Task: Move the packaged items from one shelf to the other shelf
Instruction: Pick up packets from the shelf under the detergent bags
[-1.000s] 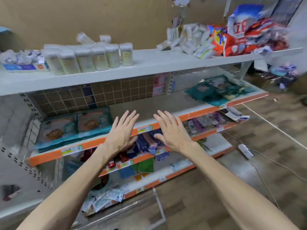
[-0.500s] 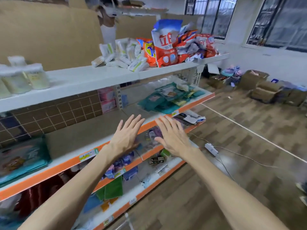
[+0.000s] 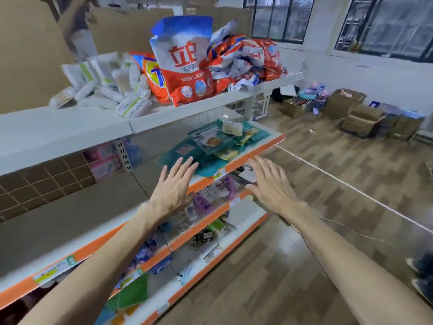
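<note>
The pile of teal packets [image 3: 208, 148] lies on the orange-edged shelf [image 3: 257, 152], ahead of and slightly above both hands, its long axis running along the shelf edge from near left to far right. The left hand [image 3: 173, 186], fingers straight and spread and holding nothing, is the nearer: its fingertips [image 3: 191, 161] reach the near end of the pile, though contact cannot be told. The right hand [image 3: 269, 184], equally flat and empty, hangs out in front of the shelf lip, just below the pile's middle.
</note>
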